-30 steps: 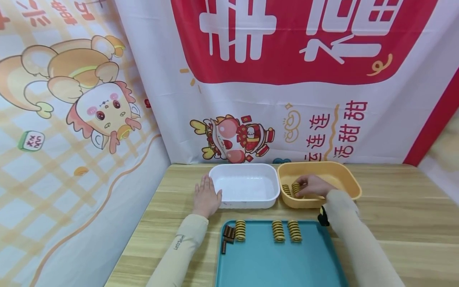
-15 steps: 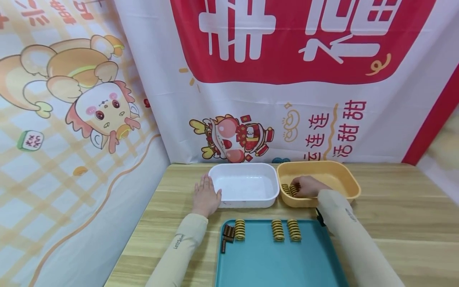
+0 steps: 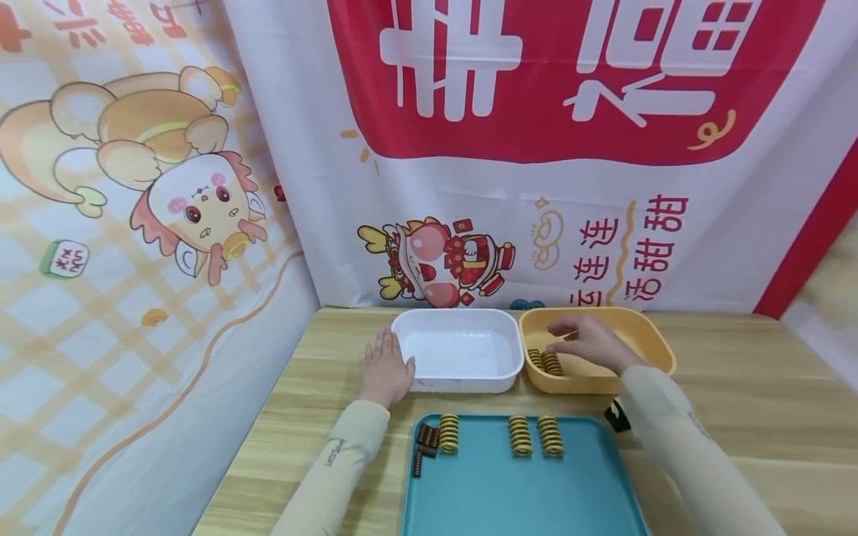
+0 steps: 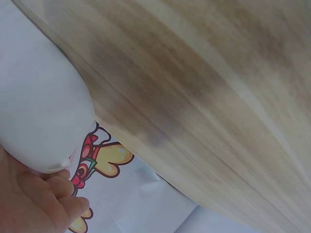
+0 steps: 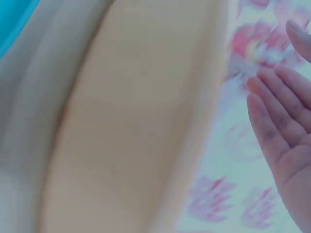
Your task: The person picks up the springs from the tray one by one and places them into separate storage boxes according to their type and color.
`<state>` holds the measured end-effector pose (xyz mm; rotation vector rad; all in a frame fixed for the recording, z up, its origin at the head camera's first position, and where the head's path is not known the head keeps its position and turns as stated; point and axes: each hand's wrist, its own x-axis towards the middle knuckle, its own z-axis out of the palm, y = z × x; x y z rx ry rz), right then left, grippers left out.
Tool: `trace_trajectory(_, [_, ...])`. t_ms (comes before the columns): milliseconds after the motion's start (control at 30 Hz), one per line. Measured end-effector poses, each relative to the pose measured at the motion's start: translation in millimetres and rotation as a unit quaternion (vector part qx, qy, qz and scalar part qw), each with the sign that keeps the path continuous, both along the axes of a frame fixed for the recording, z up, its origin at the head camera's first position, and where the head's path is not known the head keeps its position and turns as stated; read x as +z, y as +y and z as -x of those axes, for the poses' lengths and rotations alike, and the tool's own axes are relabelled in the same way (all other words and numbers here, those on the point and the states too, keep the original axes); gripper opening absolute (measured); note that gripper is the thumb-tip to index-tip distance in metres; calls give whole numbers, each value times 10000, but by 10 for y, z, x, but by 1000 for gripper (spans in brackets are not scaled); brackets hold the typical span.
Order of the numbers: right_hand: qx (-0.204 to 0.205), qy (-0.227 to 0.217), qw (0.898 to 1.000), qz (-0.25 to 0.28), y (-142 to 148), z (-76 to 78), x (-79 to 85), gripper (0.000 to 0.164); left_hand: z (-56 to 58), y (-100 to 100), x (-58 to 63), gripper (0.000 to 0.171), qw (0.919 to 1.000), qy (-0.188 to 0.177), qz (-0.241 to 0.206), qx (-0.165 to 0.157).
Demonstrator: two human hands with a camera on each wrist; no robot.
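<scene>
Wood-grain tabletop (image 3: 737,372) runs back to a printed banner (image 3: 462,182), with a yellow bin (image 3: 570,385) near its far edge. Two striped coils (image 3: 552,363) lie inside the yellow bin, at its left end. Over this bin hangs the right hand (image 3: 593,344), fingers parted, holding nothing visible. Just left of it stands a white bin (image 3: 462,385); the left hand (image 3: 387,370) rests, fingers straight, against the side farther from the yellow bin. Nearer the person lies a teal tray (image 3: 529,491) bearing three similar coils (image 3: 520,436) and brown pieces (image 3: 427,439). A low sweep of the right hand could likely topple the binned coils or shift their unsteadied bin.
</scene>
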<state>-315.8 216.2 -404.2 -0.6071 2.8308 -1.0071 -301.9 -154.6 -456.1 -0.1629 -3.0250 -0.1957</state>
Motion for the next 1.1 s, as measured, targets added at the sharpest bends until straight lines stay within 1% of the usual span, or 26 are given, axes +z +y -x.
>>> trace_trajectory(67, [198,145,9997,-71,-131,-132,120,49,-18,-2,-13,67,10000,-8,14,-1])
trace_trajectory(133, [558,352,9973,-311,-285,-261,209,42,-32,-7,-18,67,10000,29,-2,3])
trace_trajectory(200, [979,486,9920,-633,-437,-393,246,37,-39,-16,-18,67,10000,46,-13,3])
trace_trajectory(300, [1385,461,9814,-1248,-641,-569,208,37,-38,-25,-23,66,10000,32,19,23])
trace_trajectory(400, [1557,319,9688,-1903,-787,-693,103,41,-25,-30,-36,67,9999,6,82,60])
trace_trajectory(467, [1638,245,9607,-2229,-847,-736,22,39,-18,-29,-41,67,9999,2,89,60])
trace_trajectory(533, [1686,168,9552,-2428,-879,-760,-46,36,-15,-25,-42,67,10000,-2,66,50])
trace_trajectory(600, [1742,158,9523,-2499,-897,-772,-94,34,-14,-20,-39,67,10000,-10,60,41])
trace_trajectory(800, [1911,291,9496,-2466,-913,-774,-147,33,-11,-2,-15,67,10000,-23,40,43])
trace_trajectory(1100, [1972,233,9474,-2510,-942,-805,-153,32,-14,22,1,68,10000,-40,25,40])
